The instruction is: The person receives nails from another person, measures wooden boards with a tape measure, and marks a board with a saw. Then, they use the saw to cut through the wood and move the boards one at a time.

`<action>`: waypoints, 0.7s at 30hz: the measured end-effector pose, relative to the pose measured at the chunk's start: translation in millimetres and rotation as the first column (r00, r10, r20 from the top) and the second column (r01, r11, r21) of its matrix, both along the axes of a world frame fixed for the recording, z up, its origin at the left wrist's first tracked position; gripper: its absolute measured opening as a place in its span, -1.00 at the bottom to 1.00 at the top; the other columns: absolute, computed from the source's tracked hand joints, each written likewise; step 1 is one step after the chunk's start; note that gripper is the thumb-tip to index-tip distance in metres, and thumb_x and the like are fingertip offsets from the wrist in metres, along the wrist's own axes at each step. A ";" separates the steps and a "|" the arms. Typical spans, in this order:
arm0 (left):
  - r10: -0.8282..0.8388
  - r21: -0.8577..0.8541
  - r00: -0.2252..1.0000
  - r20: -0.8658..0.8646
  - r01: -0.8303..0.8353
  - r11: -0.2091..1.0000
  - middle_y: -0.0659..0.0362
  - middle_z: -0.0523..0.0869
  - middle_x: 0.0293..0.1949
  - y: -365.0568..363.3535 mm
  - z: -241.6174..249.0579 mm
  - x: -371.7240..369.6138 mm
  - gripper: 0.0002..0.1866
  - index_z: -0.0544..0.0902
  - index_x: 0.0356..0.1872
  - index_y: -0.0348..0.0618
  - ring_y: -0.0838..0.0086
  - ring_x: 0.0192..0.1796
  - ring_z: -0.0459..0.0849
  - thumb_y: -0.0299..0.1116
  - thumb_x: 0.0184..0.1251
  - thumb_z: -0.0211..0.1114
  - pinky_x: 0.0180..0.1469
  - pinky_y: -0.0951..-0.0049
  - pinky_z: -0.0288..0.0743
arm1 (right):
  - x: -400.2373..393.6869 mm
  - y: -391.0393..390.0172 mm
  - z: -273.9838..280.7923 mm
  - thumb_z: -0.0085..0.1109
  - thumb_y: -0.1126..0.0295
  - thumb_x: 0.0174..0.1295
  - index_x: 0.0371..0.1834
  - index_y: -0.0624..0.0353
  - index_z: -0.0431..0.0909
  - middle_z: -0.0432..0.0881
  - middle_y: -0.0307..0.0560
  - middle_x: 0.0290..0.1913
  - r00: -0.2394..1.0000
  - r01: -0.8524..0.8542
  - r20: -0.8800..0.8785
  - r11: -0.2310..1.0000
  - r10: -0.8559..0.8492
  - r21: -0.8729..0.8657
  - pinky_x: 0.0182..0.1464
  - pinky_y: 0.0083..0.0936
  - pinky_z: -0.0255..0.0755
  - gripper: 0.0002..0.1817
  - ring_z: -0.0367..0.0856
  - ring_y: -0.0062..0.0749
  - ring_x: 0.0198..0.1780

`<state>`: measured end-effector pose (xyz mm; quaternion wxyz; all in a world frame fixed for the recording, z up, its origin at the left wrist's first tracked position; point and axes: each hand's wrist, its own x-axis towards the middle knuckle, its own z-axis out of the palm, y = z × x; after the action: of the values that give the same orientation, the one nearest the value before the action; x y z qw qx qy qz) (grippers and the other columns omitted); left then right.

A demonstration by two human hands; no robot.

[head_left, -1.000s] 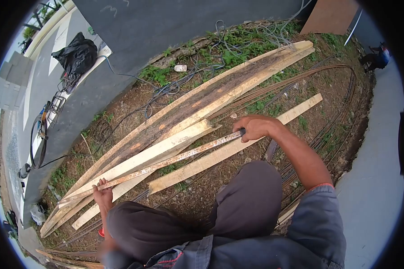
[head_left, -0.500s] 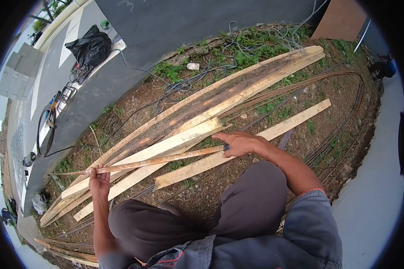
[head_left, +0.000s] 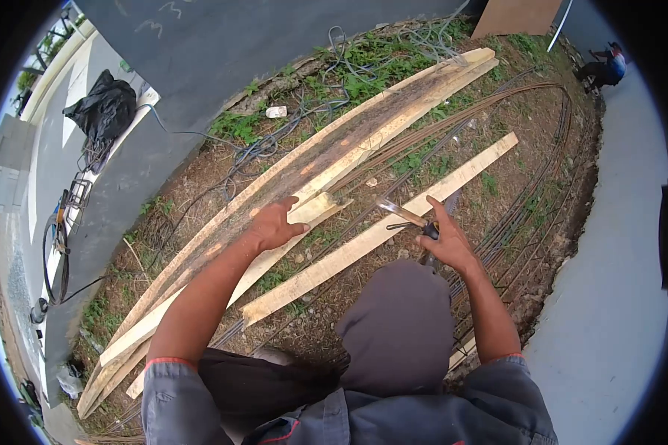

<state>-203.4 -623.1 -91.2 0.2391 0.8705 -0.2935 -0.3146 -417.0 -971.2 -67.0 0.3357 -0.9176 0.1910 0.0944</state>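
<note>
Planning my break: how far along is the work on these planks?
Done: several stacked planks lie lengthwise on the ground. In hand: the right hand grips a metal tool, and the left hand reaches open over the stack. Probably left: the single plank lying apart.

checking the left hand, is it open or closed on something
Open: the left hand has its fingers spread, over the stacked wooden planks, gripping nothing.

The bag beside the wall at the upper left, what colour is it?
The bag is black, glossy like plastic. The head view, the only one, shows it.
</note>
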 end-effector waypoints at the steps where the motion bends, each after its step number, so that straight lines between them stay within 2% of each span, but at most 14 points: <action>1: 0.033 0.001 0.998 -0.055 -0.033 0.999 -0.32 0.53 0.35 -4.5 -17.7 2.5 0.02 0.27 0.53 -0.36 -0.15 0.38 0.53 0.05 0.18 0.51 0.44 0.11 0.39 | -25.2 -15.1 -16.0 0.47 0.21 0.15 0.66 -0.06 0.03 0.47 0.38 0.33 0.999 0.030 -0.014 0.999 -0.030 -0.013 0.34 -0.03 0.39 0.03 0.46 0.26 0.37; 2: 0.004 -0.008 0.998 -0.070 -0.004 1.000 -0.32 0.53 0.35 -7.3 -33.3 0.9 0.02 0.27 0.53 -0.36 -0.15 0.38 0.53 0.05 0.18 0.51 0.44 0.11 0.39 | -51.2 -28.3 -33.7 0.48 0.23 0.15 0.62 -0.01 0.07 0.48 0.36 0.31 0.990 0.131 -0.025 0.978 -0.137 -0.163 0.34 -0.01 0.38 0.00 0.44 0.28 0.36; 3: -0.021 0.041 0.999 0.029 0.020 0.999 -0.33 0.49 0.38 -7.5 -47.3 -2.5 0.04 0.23 0.54 -0.35 -0.16 0.39 0.52 0.04 0.17 0.52 0.45 0.11 0.39 | -76.4 -39.4 -50.8 0.48 0.25 0.14 0.59 0.04 0.12 0.48 0.35 0.29 0.971 0.219 -0.022 0.925 -0.238 -0.309 0.34 0.01 0.36 -0.03 0.41 0.30 0.36; 4: -0.046 0.091 0.990 0.130 0.035 0.995 -0.33 0.45 0.41 -5.6 -59.6 -5.3 0.06 0.19 0.56 -0.34 -0.18 0.40 0.50 0.03 0.16 0.53 0.46 0.11 0.39 | -102.8 -50.2 -67.7 0.48 0.25 0.14 0.59 0.04 0.12 0.48 0.35 0.29 0.966 0.234 -0.032 0.919 -0.257 -0.317 0.34 0.01 0.36 -0.03 0.41 0.30 0.36; 5: -0.056 0.114 0.993 0.099 0.045 0.992 -0.32 0.35 0.48 -2.4 -69.9 -4.7 0.09 0.18 0.57 -0.29 -0.16 0.41 0.49 0.05 0.13 0.55 0.41 0.05 0.45 | -126.8 -59.5 -84.2 0.48 0.25 0.14 0.55 0.08 0.15 0.49 0.32 0.24 0.948 0.264 -0.072 0.890 -0.311 -0.371 0.32 0.02 0.36 -0.07 0.43 0.30 0.32; 8: -0.055 0.240 0.998 -0.017 0.057 0.969 -0.31 0.41 0.43 -4.0 -58.0 -6.3 0.10 0.16 0.57 -0.29 -0.13 0.40 0.51 0.03 0.12 0.55 0.40 0.06 0.47 | -170.6 -52.7 -118.9 0.51 0.27 0.10 0.48 0.13 0.22 0.50 0.25 0.17 0.895 0.315 -0.128 0.810 -0.427 -0.495 0.28 0.01 0.38 -0.12 0.44 0.27 0.28; 9: -0.056 0.253 0.995 0.088 0.032 0.967 -0.30 0.46 0.37 -2.1 -67.9 -8.3 0.04 0.25 0.51 -0.31 -0.12 0.35 0.55 0.03 0.10 0.57 0.36 0.06 0.50 | -175.3 -49.4 -124.3 0.54 0.29 0.06 0.45 0.13 0.27 0.49 0.21 0.16 0.867 0.329 -0.140 0.760 -0.478 -0.560 0.27 -0.01 0.41 -0.13 0.43 0.25 0.28; 10: -0.047 0.259 0.995 0.083 0.024 0.966 -0.30 0.46 0.37 -2.0 -71.7 -5.7 0.04 0.25 0.51 -0.31 -0.12 0.35 0.55 0.03 0.10 0.57 0.36 0.06 0.50 | -169.7 -40.6 -120.9 0.54 0.29 0.06 0.45 0.13 0.27 0.49 0.21 0.16 0.871 0.319 -0.147 0.767 -0.469 -0.557 0.27 -0.01 0.41 -0.13 0.43 0.25 0.28; 12: -0.056 0.244 0.998 0.027 0.048 0.968 -0.39 0.48 0.33 2.5 -77.3 2.8 -0.06 0.38 0.37 -0.37 -0.18 0.29 0.57 -0.07 0.00 0.59 0.32 0.05 0.50 | -150.6 -11.4 -112.7 0.44 0.31 0.18 0.23 0.17 0.44 0.49 0.19 0.01 0.947 0.314 0.104 0.806 -0.305 -0.502 0.12 0.01 0.41 -0.43 0.47 0.18 0.18; 13: -0.048 0.247 0.999 0.025 0.040 0.968 -0.39 0.48 0.33 2.8 -74.2 4.7 -0.06 0.38 0.37 -0.37 -0.18 0.29 0.57 -0.07 0.00 0.59 0.32 0.05 0.50 | -139.3 1.8 -104.5 0.39 0.27 0.22 0.08 0.17 0.51 0.48 0.15 0.01 0.950 0.262 -0.071 0.900 -0.304 -0.349 0.09 -0.03 0.42 -0.58 0.48 0.14 0.14; 15: -0.054 0.205 0.995 0.086 0.035 0.978 -0.40 0.60 0.15 -1.9 -63.9 9.9 -0.18 0.45 0.21 -0.42 -0.20 0.17 0.65 -0.13 -0.05 0.57 0.25 0.04 0.53 | -160.5 14.5 -155.0 0.33 0.19 0.27 0.08 0.16 0.49 0.49 0.14 0.01 0.978 0.091 -0.128 0.894 -0.163 -0.439 0.07 -0.04 0.45 -0.58 0.50 0.10 0.14; 16: -0.051 0.206 0.995 0.085 0.033 0.978 -0.40 0.60 0.15 -6.6 -51.5 13.9 -0.18 0.45 0.21 -0.42 -0.20 0.17 0.65 -0.13 -0.05 0.57 0.25 0.04 0.53 | -172.7 19.5 -175.2 0.31 0.16 0.29 0.07 0.16 0.48 0.49 0.13 0.01 0.982 0.033 -0.149 0.884 -0.116 -0.466 0.06 -0.05 0.46 -0.58 0.50 0.09 0.13; 19: 0.028 0.285 0.999 0.031 -0.036 0.958 -0.35 0.65 0.09 -6.4 -11.3 30.9 -0.22 0.42 0.21 -0.41 -0.15 0.11 0.69 -0.22 -0.05 0.51 0.24 0.03 0.55 | -174.9 28.9 -189.5 0.24 0.12 0.34 0.06 0.15 0.46 0.55 0.10 -0.02 0.964 0.084 -0.180 0.871 -0.193 -0.484 0.04 -0.03 0.47 -0.60 0.55 0.07 0.10; 21: 0.109 0.154 0.988 0.107 -0.124 0.980 -0.38 0.71 -0.11 4.4 10.5 39.5 -0.21 0.42 0.18 -0.42 -0.22 0.04 0.71 -0.19 -0.08 0.53 0.20 0.01 0.55 | -171.0 36.0 -188.2 0.19 0.10 0.37 0.05 0.14 0.45 0.58 0.08 -0.04 0.950 0.112 -0.202 0.867 -0.236 -0.486 0.03 -0.02 0.48 -0.61 0.58 0.06 0.08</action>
<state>-163.8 -618.8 -80.6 0.1717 0.9169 -0.2271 -0.2796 -588.0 -935.3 -255.1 0.0840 -0.9302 0.3322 0.1318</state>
